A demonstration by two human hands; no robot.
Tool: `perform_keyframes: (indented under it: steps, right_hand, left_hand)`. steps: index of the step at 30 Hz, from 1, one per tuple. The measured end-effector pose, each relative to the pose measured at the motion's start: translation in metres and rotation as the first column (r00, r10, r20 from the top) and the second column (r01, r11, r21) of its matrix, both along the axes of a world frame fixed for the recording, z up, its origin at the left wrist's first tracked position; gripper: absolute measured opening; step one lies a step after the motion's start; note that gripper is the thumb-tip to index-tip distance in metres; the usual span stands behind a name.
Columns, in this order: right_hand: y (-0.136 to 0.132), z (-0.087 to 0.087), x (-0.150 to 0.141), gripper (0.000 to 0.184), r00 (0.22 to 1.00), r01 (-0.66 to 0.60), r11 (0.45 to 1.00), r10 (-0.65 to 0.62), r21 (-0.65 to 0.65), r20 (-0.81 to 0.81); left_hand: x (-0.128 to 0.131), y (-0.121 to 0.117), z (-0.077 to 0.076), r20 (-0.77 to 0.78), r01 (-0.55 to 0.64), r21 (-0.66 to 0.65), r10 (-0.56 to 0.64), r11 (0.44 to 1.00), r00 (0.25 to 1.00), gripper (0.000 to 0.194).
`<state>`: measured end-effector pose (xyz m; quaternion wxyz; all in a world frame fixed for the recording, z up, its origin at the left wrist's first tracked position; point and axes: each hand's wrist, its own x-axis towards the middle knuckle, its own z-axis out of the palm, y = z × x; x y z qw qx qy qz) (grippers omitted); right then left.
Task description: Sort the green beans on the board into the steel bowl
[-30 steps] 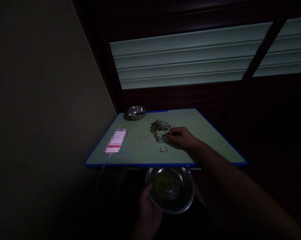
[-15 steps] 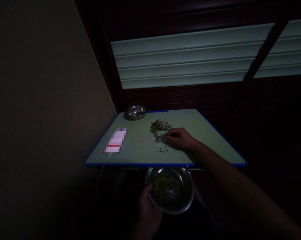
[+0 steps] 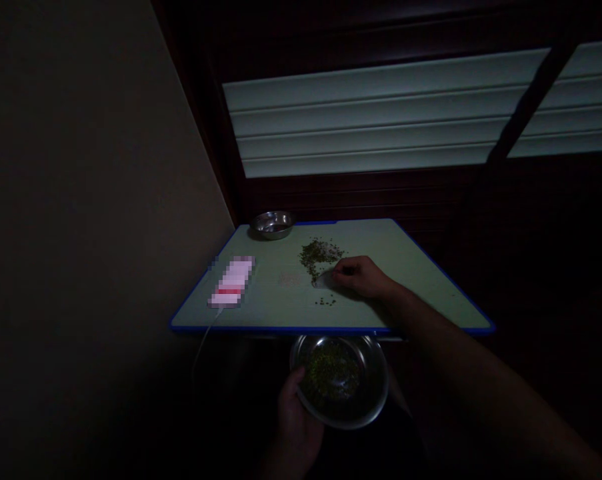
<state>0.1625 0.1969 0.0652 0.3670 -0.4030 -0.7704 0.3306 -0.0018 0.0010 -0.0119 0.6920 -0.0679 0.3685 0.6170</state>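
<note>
My left hand (image 3: 298, 417) grips the left rim of a metal bowl (image 3: 378, 400), held just below the table's front edge. Inside it lie small green beans (image 3: 331, 373), like mung beans. Over the table, my right hand (image 3: 363, 277) is closed in a pinch on a small pale spoon-like piece (image 3: 323, 280); its exact kind is hard to make out in the dim light. The tip of this piece touches the near end of a scattered heap of green beans (image 3: 318, 253) mixed with whitish grains. Several loose beans (image 3: 325, 301) lie nearer the front edge.
The light-green table (image 3: 411, 267) has a blue rim. A smaller metal bowl (image 3: 272, 227) stands at its back left, and a lit phone (image 3: 233, 283) with a white cable (image 3: 203, 343) lies at the left. A thin patch of pale grains (image 3: 289, 279) sits mid-table. Walls close in behind and left.
My right hand and the pale piece have shifted very slightly to the right. The bowl in my left hand stays in place.
</note>
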Motion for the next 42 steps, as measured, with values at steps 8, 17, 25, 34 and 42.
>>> perform_keyframes:
  steps: [8,17,25,34,42]
  right_hand:
    - [0.0020,0.0030,0.0049,0.022,0.992,0.116,0.990,-0.120,0.084,0.048]
    - [0.0024,-0.0016,0.0023,0.025,0.997,0.058,0.996,-0.061,0.070,0.044]
    - [0.0014,-0.0001,0.0037,0.023,0.999,0.039,0.997,-0.040,0.061,0.006]
    - [0.0000,0.0014,0.0035,0.027,1.000,0.014,1.000,-0.014,0.009,-0.012]
    - [0.0000,0.0004,0.0035,0.026,0.999,-0.006,0.999,0.005,-0.051,-0.032]
  left_hand:
    - [-0.0002,0.0004,0.0002,-0.005,0.006,0.012,-0.006,1.000,1.000,0.021]
    - [0.0005,0.0002,0.0016,-0.015,0.002,0.002,-0.002,1.000,1.000,0.021]
    - [0.0002,0.0000,0.0000,-0.007,-0.007,0.015,0.007,1.000,1.000,0.020]
    - [-0.0007,0.0000,-0.0012,0.008,-0.009,0.011,0.009,1.000,1.000,0.021]
    - [-0.0003,0.0022,-0.0016,0.001,-0.010,-0.001,0.010,1.000,1.000,0.021]
